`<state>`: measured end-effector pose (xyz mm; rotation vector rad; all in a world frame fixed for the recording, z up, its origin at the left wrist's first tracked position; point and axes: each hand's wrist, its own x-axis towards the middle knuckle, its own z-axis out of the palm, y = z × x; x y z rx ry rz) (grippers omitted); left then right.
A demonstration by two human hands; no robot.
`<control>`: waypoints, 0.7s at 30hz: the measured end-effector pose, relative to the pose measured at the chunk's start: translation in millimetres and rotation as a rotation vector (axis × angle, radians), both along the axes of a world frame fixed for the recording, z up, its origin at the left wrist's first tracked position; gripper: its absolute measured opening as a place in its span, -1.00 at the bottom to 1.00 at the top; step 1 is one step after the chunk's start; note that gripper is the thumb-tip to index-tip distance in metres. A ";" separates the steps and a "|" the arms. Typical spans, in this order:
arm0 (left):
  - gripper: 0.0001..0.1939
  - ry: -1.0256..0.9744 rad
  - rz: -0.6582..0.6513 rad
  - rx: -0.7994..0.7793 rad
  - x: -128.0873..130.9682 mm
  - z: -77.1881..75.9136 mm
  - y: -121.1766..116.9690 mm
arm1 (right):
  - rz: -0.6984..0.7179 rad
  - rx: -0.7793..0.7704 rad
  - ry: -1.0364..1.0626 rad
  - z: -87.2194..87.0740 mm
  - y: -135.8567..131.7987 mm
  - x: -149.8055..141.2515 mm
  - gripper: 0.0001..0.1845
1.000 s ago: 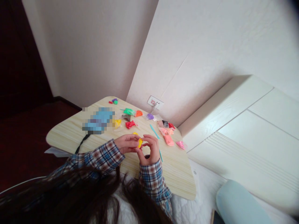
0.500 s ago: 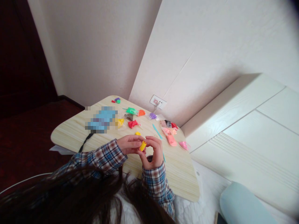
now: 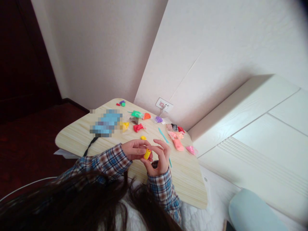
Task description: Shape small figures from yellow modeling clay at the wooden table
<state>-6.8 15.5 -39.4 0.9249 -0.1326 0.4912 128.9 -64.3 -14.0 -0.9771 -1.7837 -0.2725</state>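
Observation:
Between my two hands is a small yellow piece of modelling clay (image 3: 147, 154) with red bits at its upper end. My left hand (image 3: 135, 149) is closed on it from the left, fingers pointing right. The thumb and index finger of my right hand (image 3: 160, 157) touch it from the other side, while the other fingers are raised and bent. Just beyond the hands a yellow clay lump (image 3: 143, 138) lies on the wooden table (image 3: 185, 179). A turquoise modelling tool (image 3: 163, 135) rests to the right, and part of another turquoise stick (image 3: 170, 162) shows beside my right hand.
Clay packets lie across the table: green (image 3: 137, 114), orange (image 3: 147, 116), red (image 3: 138, 127), yellow (image 3: 124, 126), purple (image 3: 158, 119), coral (image 3: 178, 144) and pink (image 3: 191, 149). A blurred-out blue object (image 3: 107, 123) is at left. Small clay pieces (image 3: 123, 104) sit at the far corner, near a wall socket (image 3: 164, 105).
Some fingers of my right hand have lifted and straightened a little off the yellow clay piece. The clay stays between both hands. The whole view has shifted slightly.

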 end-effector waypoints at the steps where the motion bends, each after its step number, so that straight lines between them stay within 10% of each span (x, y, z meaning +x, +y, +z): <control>1: -0.71 -0.002 -0.012 -0.002 -0.1 -0.7 0.5 | -0.012 0.005 -0.005 -1.0 0.1 0.4 -0.63; 21: -0.51 0.022 -0.090 -0.061 -0.3 4.2 -1.3 | -0.097 0.049 -0.087 -0.5 -4.4 1.6 -0.59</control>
